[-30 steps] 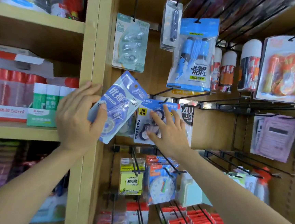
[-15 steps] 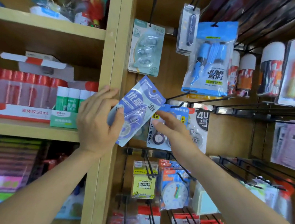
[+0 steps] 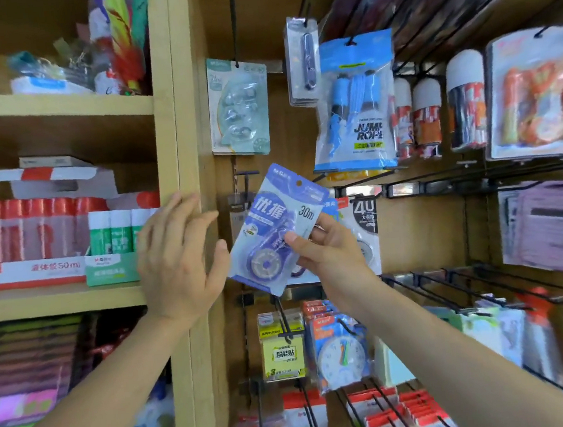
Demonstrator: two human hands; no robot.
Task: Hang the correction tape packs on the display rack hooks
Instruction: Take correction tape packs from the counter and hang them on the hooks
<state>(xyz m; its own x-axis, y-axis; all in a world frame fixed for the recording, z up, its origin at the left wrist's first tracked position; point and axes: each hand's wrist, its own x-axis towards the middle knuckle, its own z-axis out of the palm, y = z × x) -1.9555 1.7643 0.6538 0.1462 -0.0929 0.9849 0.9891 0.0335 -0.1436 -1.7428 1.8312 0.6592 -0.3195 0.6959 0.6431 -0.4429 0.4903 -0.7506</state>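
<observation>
A blue-and-white correction tape pack marked 30m is tilted in front of the wooden display rack, hang hole at its top. My right hand pinches its right edge with thumb and fingers. My left hand is just left of the pack, fingers spread and relaxed, its thumb near the pack's left edge, holding nothing. Behind the pack hang more correction tape packs, black and white, on a black hook. Another short hook juts from the back panel above the held pack.
A wooden upright separates shelves of glue bottles on the left from the hook rack. A jump rope bag, a pale green pack and cans hang above. Clock toys and several bare hooks are below.
The pack passed from my left hand to my right hand. My left hand let go and opened beside it. My right hand left the hanging packs and took the pack's right edge.
</observation>
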